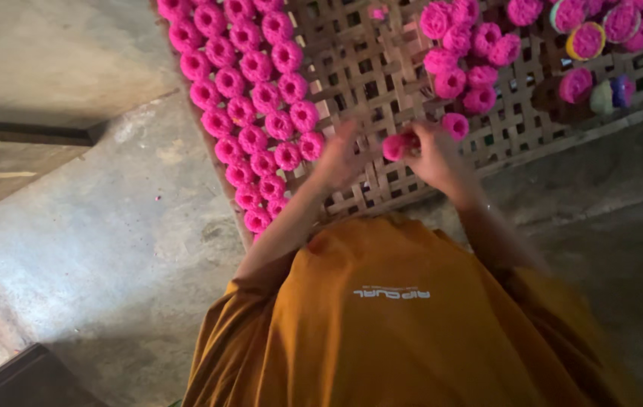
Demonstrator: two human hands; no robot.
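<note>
A woven bamboo tray (366, 75) lies on the floor in front of me. Rows of pink ring-shaped pieces (253, 98) fill its left side, and a looser cluster of pink pieces (464, 56) sits at its upper right. My right hand (436, 154) holds one pink piece (395, 145) just above the tray's near edge. Beside it on the left, my left hand (340, 157) hovers over the bare lattice, blurred, with fingers spread close to that piece. Another pink piece (455, 124) lies just past my right hand. My orange shirt (397, 324) fills the bottom of the view.
Small round cups (585, 41) in yellow and green, some filled with pink, sit on the tray at the upper right. Grey concrete floor (133, 241) surrounds the tray. A wooden plank (12, 162) lies at the left, and a dark object (19, 380) at the bottom left.
</note>
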